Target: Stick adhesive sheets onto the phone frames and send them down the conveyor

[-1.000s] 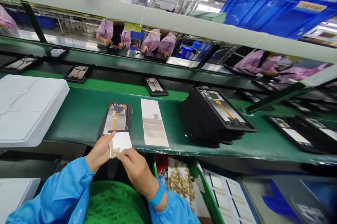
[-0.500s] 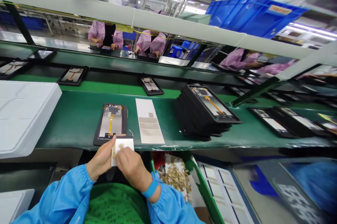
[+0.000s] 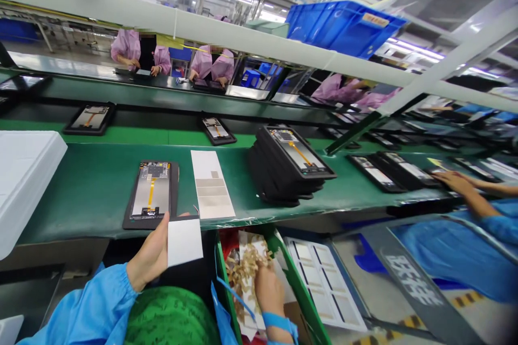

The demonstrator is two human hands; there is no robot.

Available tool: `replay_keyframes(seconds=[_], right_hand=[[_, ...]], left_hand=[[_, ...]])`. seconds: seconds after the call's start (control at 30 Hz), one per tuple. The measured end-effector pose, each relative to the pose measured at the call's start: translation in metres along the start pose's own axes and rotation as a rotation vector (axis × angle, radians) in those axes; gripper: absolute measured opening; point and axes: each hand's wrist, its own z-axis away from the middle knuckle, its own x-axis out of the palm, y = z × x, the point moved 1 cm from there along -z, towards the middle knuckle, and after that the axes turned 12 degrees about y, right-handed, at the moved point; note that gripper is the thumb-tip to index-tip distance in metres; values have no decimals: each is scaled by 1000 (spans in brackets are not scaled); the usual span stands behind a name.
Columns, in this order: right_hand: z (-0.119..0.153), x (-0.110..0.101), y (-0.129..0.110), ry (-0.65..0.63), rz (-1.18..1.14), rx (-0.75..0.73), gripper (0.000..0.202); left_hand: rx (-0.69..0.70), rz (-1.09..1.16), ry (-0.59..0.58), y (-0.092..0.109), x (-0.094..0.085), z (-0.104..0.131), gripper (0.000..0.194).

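My left hand (image 3: 149, 258) grips a flat white battery (image 3: 184, 242) by its left side, just in front of the green bench edge. The battery has a dark strip along its top and a thin wire. Down in a green bin (image 3: 312, 310), my right hand (image 3: 270, 286) is among curled brown tape scraps (image 3: 245, 266); its fingertips are hidden. Behind the left hand lies an opened tablet (image 3: 151, 191) with its circuit board and orange ribbon cable exposed. A pale card (image 3: 212, 185) with beige bands lies to its right.
A stack of black trays (image 3: 283, 172) with an opened tablet on top stands right of the card. White foam trays (image 3: 32, 177) sit at the left. A white battery tray (image 3: 324, 280) lies beside the bin. A co-worker's hand (image 3: 455, 182) reaches in at the right.
My right hand has left the battery's face and moved right and down into the green bin. The brownish patch on the battery's face is gone. The view has shifted right.
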Motion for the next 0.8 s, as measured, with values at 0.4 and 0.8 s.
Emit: replay_keyframes(seconds=[0.4,0.8], right_hand=[[26,-39,-205,-375,-961,-383,50],[38,-6,-279,-823,-1362,38,46]], left_hand=[[516,-162,166,-16,-4,8,54],[807,-432,444,58,-83,28,24]])
